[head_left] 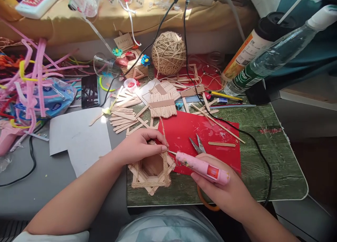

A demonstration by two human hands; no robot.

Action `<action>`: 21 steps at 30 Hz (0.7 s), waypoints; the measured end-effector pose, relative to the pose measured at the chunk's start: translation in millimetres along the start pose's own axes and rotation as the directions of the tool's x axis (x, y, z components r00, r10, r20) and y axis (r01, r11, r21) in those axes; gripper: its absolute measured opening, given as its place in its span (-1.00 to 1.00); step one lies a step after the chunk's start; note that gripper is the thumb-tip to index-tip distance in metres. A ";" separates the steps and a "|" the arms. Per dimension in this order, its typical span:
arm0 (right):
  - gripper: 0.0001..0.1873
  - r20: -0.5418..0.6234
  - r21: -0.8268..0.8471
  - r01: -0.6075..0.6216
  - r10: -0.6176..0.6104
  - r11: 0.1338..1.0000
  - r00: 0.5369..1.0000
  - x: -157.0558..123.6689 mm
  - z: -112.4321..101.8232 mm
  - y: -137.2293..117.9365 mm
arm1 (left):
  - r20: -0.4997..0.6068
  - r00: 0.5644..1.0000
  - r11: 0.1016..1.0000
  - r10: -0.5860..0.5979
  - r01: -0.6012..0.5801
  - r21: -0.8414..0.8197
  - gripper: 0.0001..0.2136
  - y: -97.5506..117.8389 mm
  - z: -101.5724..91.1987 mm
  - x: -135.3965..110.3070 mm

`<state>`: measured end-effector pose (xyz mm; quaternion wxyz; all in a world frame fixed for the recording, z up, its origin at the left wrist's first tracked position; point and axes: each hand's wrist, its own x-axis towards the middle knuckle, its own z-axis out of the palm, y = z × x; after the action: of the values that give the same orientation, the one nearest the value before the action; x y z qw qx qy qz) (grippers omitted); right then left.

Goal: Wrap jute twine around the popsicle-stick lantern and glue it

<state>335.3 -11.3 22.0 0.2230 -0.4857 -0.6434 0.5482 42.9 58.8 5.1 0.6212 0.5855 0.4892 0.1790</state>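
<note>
My left hand pinches a strand of twine at the upper right corner of a star-shaped craft-stick box. Twine is wound along the box's edges, and its hollow middle faces up. In my right hand is a pink glue gun, its metal nozzle pointing left at my left fingertips and the twine. I cannot tell whether the nozzle touches the twine. Scissors with an orange handle lie partly under my right hand. The strand leads back toward a twine ball.
A red sheet lies under the scissors and a loose stick. Behind are piled craft sticks and a stick panel. A black cord crosses the right. A bottle stands back right; pink pipe cleaners lie left.
</note>
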 end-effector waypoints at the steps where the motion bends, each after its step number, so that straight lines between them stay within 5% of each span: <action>1: -0.81 -0.002 0.009 0.004 -0.004 1.000 1.000 0.3 0.2 -0.6 | -0.001 1.000 1.000 -0.004 0.004 0.012 -0.76 0.0 -0.1 -0.2; 11: -0.87 0.072 0.094 -0.019 0.012 0.995 0.997 -13.2 -1.7 1.3 | -0.045 0.997 0.996 0.058 -0.054 0.077 -0.84 1.9 2.5 -1.7; 21: -0.80 0.150 -0.019 -0.139 0.141 0.990 0.979 -30.8 4.2 -11.3 | -0.063 0.997 0.997 0.041 -0.037 0.064 -0.81 6.7 3.7 -2.7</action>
<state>340.8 -39.4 38.7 0.1325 -0.4877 -0.6248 0.5952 47.1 56.3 11.6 0.5827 0.6080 0.5030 0.1943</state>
